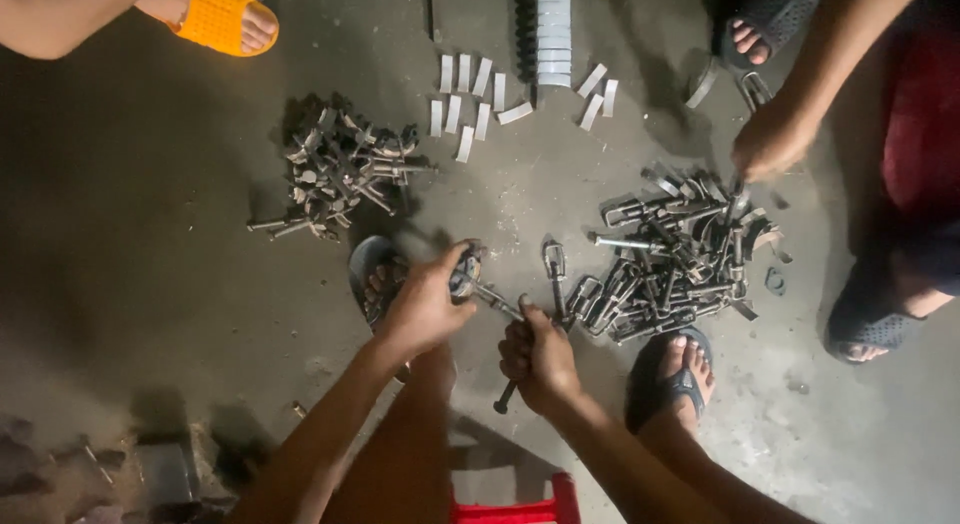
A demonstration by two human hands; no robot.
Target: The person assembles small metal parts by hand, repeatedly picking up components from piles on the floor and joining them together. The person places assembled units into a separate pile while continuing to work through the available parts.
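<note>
My left hand [425, 306] grips a dark metal clamp piece [465, 275] low over the floor. My right hand [538, 356] is closed around a long bolt [505, 396] whose head sticks out below the fist; its shaft reaches up toward the clamp piece. Just right of my hands lies a large pile of dark metal clamps and bolts [672, 254]. A single U-shaped clamp [555, 261] lies apart between my hands and the pile.
A second pile of assembled bolts [335, 171] sits up left. Flat light metal strips [470, 99] lie scattered at the top. Another person's hand [770, 139] reaches into the large pile. Sandalled feet [680, 374] and an orange slipper [222, 19] surround the floor; a red stool [510, 506] is beneath me.
</note>
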